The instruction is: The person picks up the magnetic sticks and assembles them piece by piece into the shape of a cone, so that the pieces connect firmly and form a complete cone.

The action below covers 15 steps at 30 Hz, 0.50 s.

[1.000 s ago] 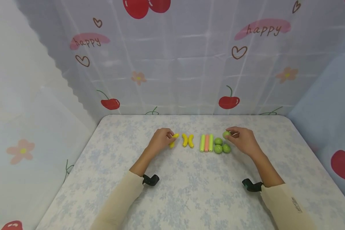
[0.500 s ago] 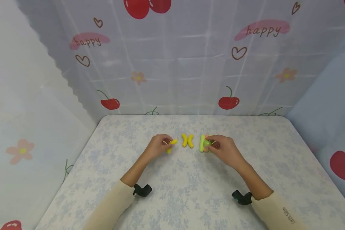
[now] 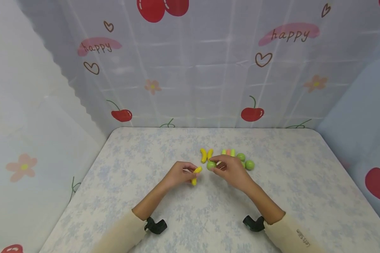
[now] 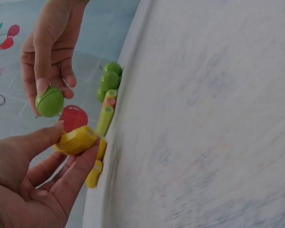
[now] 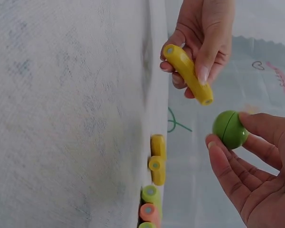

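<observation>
My left hand [image 3: 181, 174] pinches a small yellow toy banana [image 5: 187, 73] between thumb and fingers, held above the table. Close by on its right, my right hand [image 3: 232, 170] grips a green ball [image 5: 230, 129] with a groove round it, thumb on one side and fingertips on the other. The ball and the banana are apart. Behind the hands, two more toy bananas [image 3: 203, 155] lie side by side on the table. Several green balls [image 3: 249, 164] are grouped to the right, one partly hidden by my right hand.
Green and pink sticks [image 3: 228, 152] lie in a row between the bananas and the balls, mostly covered by the right hand in the head view. The table [image 3: 202, 225] has a pale floral cover. A printed curtain [image 3: 193, 70] hangs behind its far edge.
My right hand has carried the green ball left from the ball group, over the sticks, and nearer to me. My left hand has brought its banana nearer and slightly right.
</observation>
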Available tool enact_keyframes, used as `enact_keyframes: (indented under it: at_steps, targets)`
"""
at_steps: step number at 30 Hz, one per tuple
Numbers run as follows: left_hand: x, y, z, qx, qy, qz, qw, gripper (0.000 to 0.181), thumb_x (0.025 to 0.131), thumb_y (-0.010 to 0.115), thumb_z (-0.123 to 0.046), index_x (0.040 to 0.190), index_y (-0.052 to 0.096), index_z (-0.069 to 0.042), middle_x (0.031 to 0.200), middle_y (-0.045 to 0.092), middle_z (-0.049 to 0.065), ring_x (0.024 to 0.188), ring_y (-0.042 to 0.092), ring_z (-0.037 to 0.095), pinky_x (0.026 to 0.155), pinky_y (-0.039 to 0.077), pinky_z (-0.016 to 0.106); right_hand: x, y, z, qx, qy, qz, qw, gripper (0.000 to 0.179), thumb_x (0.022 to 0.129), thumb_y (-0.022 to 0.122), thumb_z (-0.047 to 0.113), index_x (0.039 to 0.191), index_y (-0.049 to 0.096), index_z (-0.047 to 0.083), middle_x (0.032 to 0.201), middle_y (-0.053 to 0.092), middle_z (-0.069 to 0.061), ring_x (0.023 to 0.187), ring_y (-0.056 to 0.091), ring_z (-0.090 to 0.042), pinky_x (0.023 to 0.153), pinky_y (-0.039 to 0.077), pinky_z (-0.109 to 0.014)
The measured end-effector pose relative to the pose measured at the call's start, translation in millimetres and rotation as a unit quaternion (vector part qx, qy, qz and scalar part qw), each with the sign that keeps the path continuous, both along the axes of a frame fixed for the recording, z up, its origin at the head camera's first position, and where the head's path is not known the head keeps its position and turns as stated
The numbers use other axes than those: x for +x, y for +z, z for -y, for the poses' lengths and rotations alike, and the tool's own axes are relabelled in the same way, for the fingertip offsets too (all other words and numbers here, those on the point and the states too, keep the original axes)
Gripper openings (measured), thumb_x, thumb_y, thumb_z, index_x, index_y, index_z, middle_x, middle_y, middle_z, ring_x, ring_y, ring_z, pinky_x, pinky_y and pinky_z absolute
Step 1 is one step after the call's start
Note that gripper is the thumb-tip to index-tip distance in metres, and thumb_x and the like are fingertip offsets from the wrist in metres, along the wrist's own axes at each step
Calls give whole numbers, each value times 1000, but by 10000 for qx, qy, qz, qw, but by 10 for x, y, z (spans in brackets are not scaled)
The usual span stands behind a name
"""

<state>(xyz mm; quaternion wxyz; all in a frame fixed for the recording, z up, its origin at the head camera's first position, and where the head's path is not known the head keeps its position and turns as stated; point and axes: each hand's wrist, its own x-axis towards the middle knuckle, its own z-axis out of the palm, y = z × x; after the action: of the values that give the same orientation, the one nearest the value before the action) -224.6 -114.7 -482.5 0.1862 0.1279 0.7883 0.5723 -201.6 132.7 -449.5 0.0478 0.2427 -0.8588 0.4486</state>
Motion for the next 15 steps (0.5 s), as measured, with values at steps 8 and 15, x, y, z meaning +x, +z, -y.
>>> enact_keyframes:
  at_steps: [8, 15]
  targets:
    - [171, -157, -63, 561, 65, 752, 9956, 26, 91, 79, -17, 109, 71, -1, 94, 70, 10, 79, 72, 22, 70, 61, 38, 30, -40, 78, 57, 177, 89, 9998, 32, 89, 80, 11, 120, 74, 8, 117, 73, -7, 87, 72, -14, 74, 58, -27]
    - [201, -266, -108, 865, 27, 631, 9942, 28, 92, 78, -17, 111, 70, 1, 92, 71, 10, 82, 73, 23, 73, 61, 39, 44, -69, 86, 172, 377, 153, 9990, 32, 90, 77, 6, 122, 72, 4, 120, 72, -10, 88, 72, -18, 76, 57, -27]
